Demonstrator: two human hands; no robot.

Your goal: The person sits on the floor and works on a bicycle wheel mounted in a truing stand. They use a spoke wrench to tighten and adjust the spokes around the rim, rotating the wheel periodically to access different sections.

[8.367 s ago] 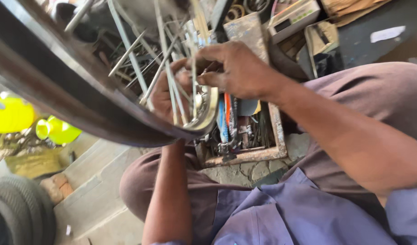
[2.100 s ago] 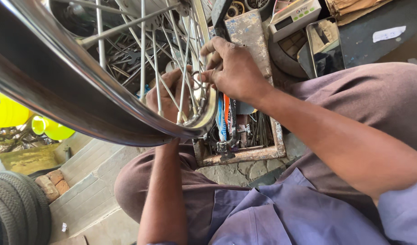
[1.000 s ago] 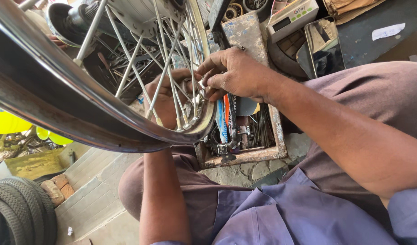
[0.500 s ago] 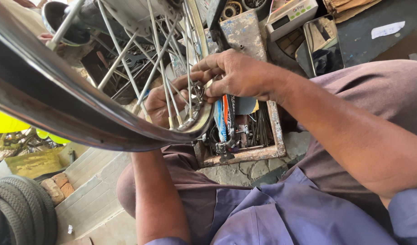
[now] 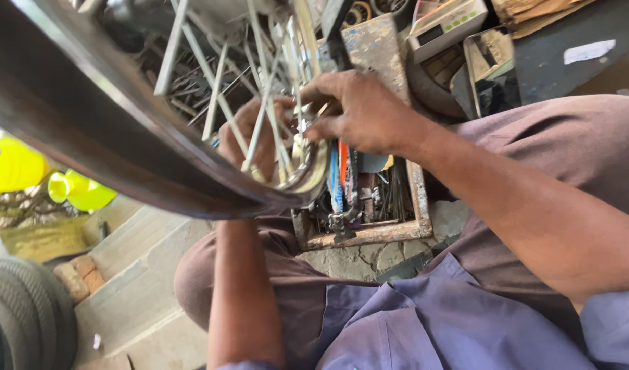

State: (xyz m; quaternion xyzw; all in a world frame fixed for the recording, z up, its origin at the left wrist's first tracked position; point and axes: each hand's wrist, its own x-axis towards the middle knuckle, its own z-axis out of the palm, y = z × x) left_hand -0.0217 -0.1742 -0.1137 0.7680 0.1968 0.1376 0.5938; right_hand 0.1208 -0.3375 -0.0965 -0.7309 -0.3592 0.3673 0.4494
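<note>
- The spoked wheel rim (image 5: 88, 144) fills the upper left, tilted over the person's lap, seemingly so the spokes face them.
- The wooden tool tray (image 5: 369, 233) sits just beyond the knees, within reach.
- The right hand (image 5: 359, 113) pinches a small part against a spoke (image 5: 263, 120) at the rim's inner edge.
- The left hand (image 5: 249, 133), behind the spokes, curls around them, likely steadying the wheel.

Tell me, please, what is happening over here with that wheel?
A seated person holds a spoked wheel over their lap. The left hand reaches in behind the spokes near the rim, while the right hand pinches something small at a spoke end; what it grips is too hidden to tell. Below the hands sits a wooden tool tray full of tools. Yellow containers and tyres lie to the left.
</note>
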